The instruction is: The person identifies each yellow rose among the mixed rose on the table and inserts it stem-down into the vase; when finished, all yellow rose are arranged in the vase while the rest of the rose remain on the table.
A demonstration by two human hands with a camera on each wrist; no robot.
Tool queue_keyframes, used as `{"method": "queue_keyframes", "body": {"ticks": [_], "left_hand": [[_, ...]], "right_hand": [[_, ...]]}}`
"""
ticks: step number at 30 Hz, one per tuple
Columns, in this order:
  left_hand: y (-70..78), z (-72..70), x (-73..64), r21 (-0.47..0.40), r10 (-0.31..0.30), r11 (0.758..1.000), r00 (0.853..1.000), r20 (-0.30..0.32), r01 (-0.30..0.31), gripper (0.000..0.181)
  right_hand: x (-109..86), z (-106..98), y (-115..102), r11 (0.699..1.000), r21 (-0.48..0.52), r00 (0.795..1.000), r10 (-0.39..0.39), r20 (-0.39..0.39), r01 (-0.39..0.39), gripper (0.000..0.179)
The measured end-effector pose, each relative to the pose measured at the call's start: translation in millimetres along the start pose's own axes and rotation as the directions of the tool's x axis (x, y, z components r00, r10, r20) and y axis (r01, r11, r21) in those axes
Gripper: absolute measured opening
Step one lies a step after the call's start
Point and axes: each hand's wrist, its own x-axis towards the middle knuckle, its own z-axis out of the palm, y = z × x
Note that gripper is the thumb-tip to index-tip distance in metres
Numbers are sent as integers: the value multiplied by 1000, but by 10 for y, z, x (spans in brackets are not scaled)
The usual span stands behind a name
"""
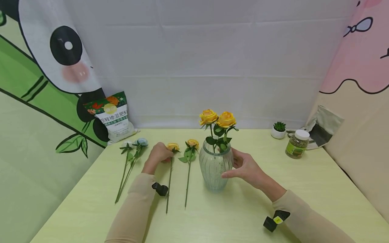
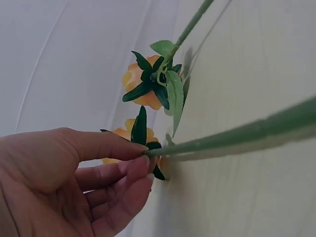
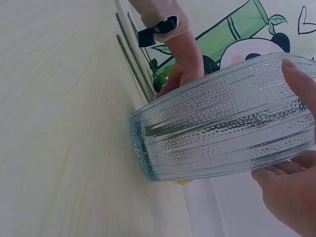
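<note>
"Grip?"
"Left hand (image 1: 159,152) pinches a rose (image 1: 173,146) by its stem, toward the pale tabletop's (image 1: 249,209) back edge; right hand (image 1: 247,169) clasps the vase (image 1: 214,168)."
"Beyond?"
"White cloth (image 1: 182,60)."
"Hidden?"
"Fingers partly cover the bloom in the left-wrist view."

I've got the vase (image 1: 214,170) on the table (image 1: 237,216), approx. ctr., w/ 2 roses (image 1: 208,116) in it and the R hand (image 1: 247,168) against its R side. L of it lie 2 loose roses (image 1: 192,144), L hand (image 1: 159,153) at the outer one's head. Further L: more flowers (image 1: 141,142), bag (image 1: 118,118) behind (back L corner). Far R: jar (image 1: 297,145), potted plant (image 1: 278,130) behind-L of it, pouch (image 1: 325,123) behind-R.
</note>
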Motion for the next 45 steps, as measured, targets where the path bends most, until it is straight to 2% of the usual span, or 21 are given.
{"method": "queue_keyframes", "body": {"ticks": [4,8,11,26,34,40,45], "left_hand": [[7,-25,18,-131,19,991,999,37,-14,16],[26,-57,37,-277,-5,961,999,31,13,19],[19,-81,50,-349,-31,937,999,24,37,26],[-116,-141,74,-527,-60,847,997,41,72,38],[-161,-162,106,-545,-79,835,997,23,79,39],[-186,-172,136,-596,-103,796,994,35,103,41],[-204,-183,136,-614,-107,782,993,40,109,39]], "right_hand": [[-2,2,-4,1000,2,1000,-4,-1,4,100],[-3,6,-2,1000,6,1000,-10,0,10,100],[-4,8,3,1000,15,1000,-16,2,16,100],[3,10,9,1000,13,1000,-10,-2,10,101],[2,3,14,1000,13,1000,-10,-1,10,101],[3,1,15,1000,9,1000,-6,-6,6,101],[4,1,15,1000,15,1000,-6,-5,6,101]]}}
